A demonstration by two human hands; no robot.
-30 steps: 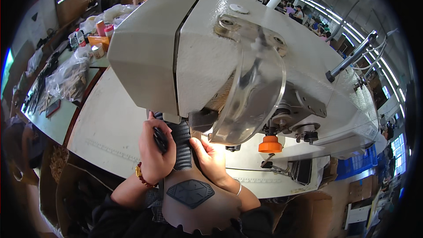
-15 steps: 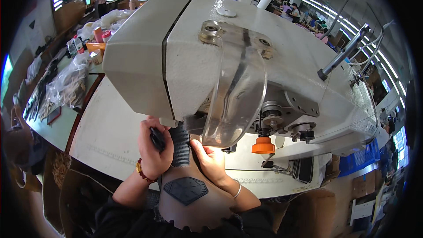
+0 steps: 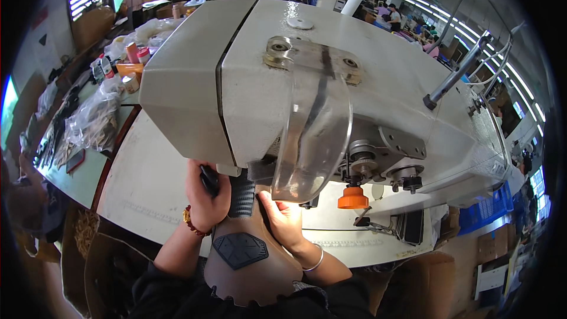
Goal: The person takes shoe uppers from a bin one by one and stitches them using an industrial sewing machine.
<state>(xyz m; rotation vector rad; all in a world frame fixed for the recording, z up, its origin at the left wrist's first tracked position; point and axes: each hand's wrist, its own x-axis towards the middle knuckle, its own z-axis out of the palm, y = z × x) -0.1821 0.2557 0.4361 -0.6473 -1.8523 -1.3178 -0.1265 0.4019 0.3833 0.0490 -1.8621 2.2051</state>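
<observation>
A brown boot-upper-like piece lies under the head of a large sewing machine. It carries a black ribbed strip and a black angular patch, and its near edge is notched. On the piece's left, my left hand is closed around a small black tool, whose kind is mostly hidden by the fingers. My right hand grips the right edge of the piece, thumb on top. The needle area is hidden behind the machine head and a clear plastic guard.
A white worktable with ruler markings surrounds the machine. An orange knob hangs beneath the arm. Plastic bags and bottles lie on a side table at left. A blue crate stands at right; several people work far off.
The brown piece has turned slightly, its near end and patch shifting left. Both hands keep their holds beside the ribbed strip. The whole view has shifted a little.
</observation>
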